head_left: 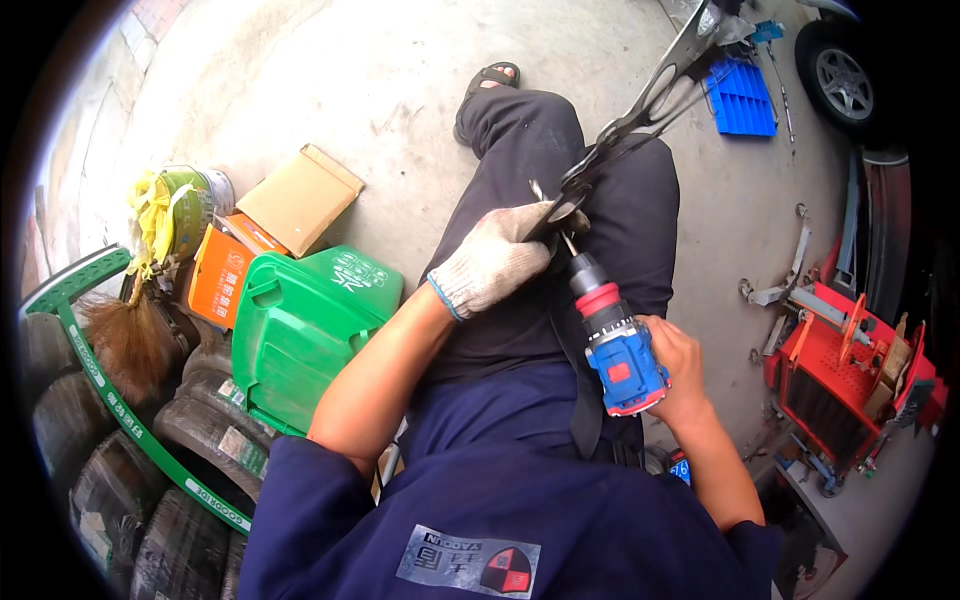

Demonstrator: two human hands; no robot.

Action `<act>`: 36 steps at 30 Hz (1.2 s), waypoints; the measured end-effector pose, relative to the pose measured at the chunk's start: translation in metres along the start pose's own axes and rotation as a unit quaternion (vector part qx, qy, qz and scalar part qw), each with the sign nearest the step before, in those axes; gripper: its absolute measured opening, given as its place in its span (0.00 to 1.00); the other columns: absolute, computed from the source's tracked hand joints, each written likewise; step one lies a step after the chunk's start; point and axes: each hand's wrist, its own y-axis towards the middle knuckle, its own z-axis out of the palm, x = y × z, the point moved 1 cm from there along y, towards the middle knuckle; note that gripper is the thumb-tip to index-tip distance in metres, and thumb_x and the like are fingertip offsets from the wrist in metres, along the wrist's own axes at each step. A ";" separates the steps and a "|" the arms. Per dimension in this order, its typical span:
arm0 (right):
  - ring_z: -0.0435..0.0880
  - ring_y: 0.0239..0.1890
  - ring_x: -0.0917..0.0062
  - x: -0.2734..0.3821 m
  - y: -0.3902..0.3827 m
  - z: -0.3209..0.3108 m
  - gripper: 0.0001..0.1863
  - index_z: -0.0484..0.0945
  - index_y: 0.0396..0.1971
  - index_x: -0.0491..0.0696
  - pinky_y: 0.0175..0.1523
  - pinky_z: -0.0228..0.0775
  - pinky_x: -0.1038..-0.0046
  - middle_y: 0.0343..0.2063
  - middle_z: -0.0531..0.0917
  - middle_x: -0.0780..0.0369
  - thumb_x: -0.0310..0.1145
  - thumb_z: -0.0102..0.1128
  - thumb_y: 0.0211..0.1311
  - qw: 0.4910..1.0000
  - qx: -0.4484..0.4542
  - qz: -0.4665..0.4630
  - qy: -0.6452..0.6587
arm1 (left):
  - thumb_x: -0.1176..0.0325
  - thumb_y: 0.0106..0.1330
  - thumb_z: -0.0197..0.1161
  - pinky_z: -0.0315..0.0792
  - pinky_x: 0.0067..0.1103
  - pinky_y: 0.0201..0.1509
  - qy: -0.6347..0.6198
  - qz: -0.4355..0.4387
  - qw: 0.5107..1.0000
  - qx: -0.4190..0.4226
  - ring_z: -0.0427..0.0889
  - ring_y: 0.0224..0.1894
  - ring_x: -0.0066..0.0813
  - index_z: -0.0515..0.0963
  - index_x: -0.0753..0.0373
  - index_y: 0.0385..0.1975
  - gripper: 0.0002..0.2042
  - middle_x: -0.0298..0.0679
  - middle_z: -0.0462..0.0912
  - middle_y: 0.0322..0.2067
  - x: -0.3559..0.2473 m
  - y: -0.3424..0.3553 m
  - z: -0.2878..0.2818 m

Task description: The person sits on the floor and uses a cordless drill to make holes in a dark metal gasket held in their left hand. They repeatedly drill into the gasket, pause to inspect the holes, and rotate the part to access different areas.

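Gripping the near end of the black metal part (pixel 630 124) above your lap (pixel 480 345), your gloved left hand (pixel 497 258) has it slanting over your right knee (pixel 655 175), long axis running forward and right. Your bare right hand (pixel 680 372) wraps the blue-and-red drill (pixel 626 366), bit (pixel 569 242) aimed forward, slightly left, toward that near end!

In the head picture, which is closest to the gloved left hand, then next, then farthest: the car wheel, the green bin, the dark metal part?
1. Dark metal part: gripped in the gloved left hand.
2. Green bin: close by, to the hand's left.
3. Car wheel: far off, at the top right.
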 end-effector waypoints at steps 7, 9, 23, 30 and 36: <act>0.87 0.36 0.55 0.001 -0.011 0.001 0.24 0.80 0.39 0.42 0.42 0.79 0.63 0.34 0.86 0.55 0.36 0.77 0.40 1.000 -0.003 0.004 0.019 | 0.76 0.60 0.52 0.72 0.20 0.50 -0.038 -0.052 0.998 -0.009 0.78 0.42 0.22 0.80 0.66 0.55 0.22 0.34 0.83 0.39 0.000 -0.003 -0.003; 0.88 0.36 0.55 0.003 -0.011 0.002 0.25 0.80 0.40 0.42 0.42 0.79 0.63 0.35 0.87 0.55 0.36 0.78 0.40 1.000 -0.007 0.014 0.027 | 0.75 0.59 0.53 0.72 0.22 0.52 0.013 -0.027 0.999 -0.031 0.79 0.43 0.24 0.80 0.65 0.55 0.22 0.35 0.83 0.39 0.002 0.000 -0.001; 0.88 0.34 0.55 0.024 -0.003 -0.013 0.23 0.80 0.40 0.46 0.40 0.78 0.64 0.30 0.87 0.55 0.33 0.78 0.41 0.998 -0.001 0.064 0.021 | 0.77 0.57 0.53 0.74 0.26 0.58 0.114 0.061 0.990 -0.057 0.85 0.49 0.34 0.82 0.63 0.55 0.24 0.49 0.87 0.43 0.018 0.007 0.011; 0.87 0.33 0.54 0.037 -0.018 -0.025 0.25 0.80 0.41 0.46 0.40 0.79 0.64 0.28 0.86 0.56 0.35 0.79 0.40 0.997 0.001 0.079 0.021 | 0.78 0.59 0.53 0.74 0.27 0.59 0.111 0.050 0.991 -0.045 0.85 0.50 0.33 0.82 0.64 0.54 0.22 0.49 0.86 0.44 0.015 0.008 0.014; 0.87 0.33 0.53 0.039 -0.011 -0.022 0.28 0.80 0.43 0.45 0.40 0.79 0.63 0.28 0.86 0.54 0.36 0.81 0.38 0.996 0.010 0.090 0.007 | 0.78 0.59 0.52 0.74 0.27 0.57 0.125 0.067 0.988 -0.059 0.85 0.48 0.32 0.81 0.63 0.54 0.22 0.49 0.86 0.42 0.019 0.009 0.013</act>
